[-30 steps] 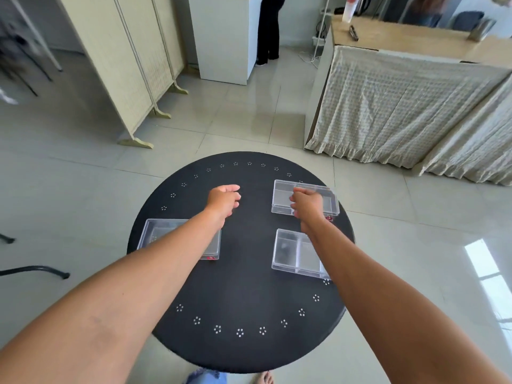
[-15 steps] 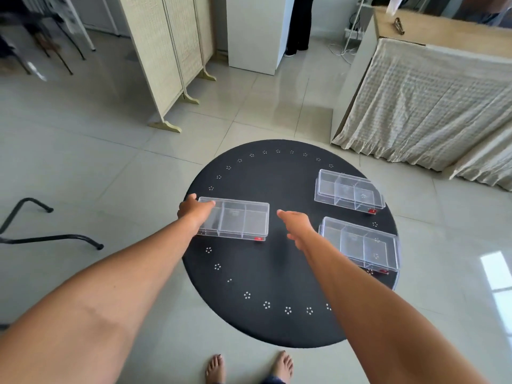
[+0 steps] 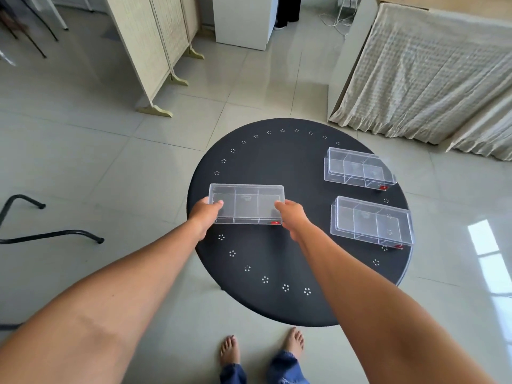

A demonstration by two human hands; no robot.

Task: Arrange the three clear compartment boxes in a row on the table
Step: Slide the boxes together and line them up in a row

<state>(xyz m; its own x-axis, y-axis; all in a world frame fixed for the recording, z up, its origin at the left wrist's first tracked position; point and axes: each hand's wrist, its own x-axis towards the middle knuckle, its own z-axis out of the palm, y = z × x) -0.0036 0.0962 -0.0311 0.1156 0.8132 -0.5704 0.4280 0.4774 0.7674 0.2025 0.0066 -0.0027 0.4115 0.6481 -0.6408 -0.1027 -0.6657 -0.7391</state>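
Observation:
Three clear compartment boxes with small red latches are on the round black table (image 3: 291,286). The left box (image 3: 246,203) sits near the table's left edge; my left hand (image 3: 205,216) grips its left end and my right hand (image 3: 293,217) grips its right end. The far right box (image 3: 357,169) and the near right box (image 3: 371,221) lie one behind the other on the table's right side, untouched.
A folding screen (image 3: 155,51) stands at the back left and a white cabinet (image 3: 243,20) behind it. A cloth-covered table (image 3: 432,73) is at the right. Black chair legs (image 3: 50,234) lie left of the table. My bare feet (image 3: 260,347) are below the table's front edge.
The view has swung left. My right hand left the far right box and closed on the right end of the left box; my left hand took hold of its left end.

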